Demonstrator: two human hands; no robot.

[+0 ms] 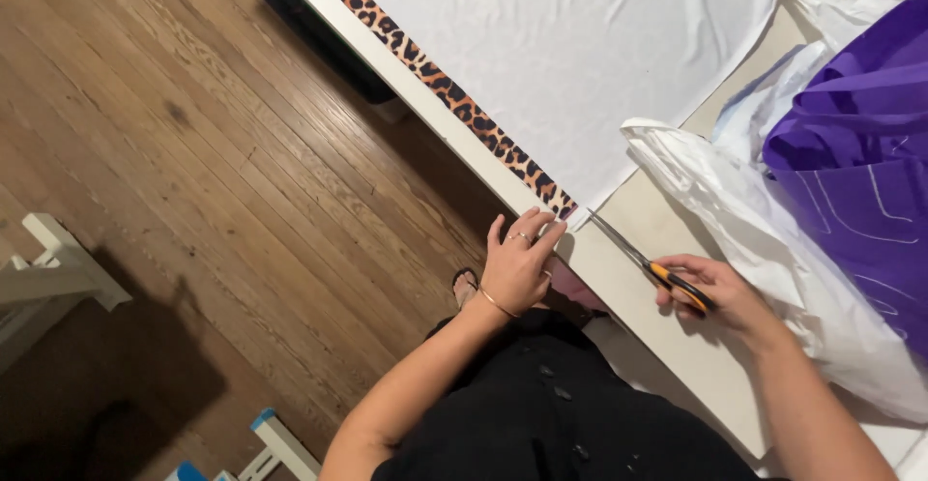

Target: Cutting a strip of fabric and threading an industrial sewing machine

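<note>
Left hand [517, 266], fingers spread, pins the corner of one white fabric sheet [570, 56] and its single leopard-print strip [454, 99] at the table edge [619, 283]. Right hand [715, 292] is clamped on one pair of orange-handled scissors [648, 263], tips at that corner. One purple fabric [860, 152] far right.

Warm indoor light, bright white fabric [580, 46], dark shadows on floor [193, 152], sharp focus
</note>
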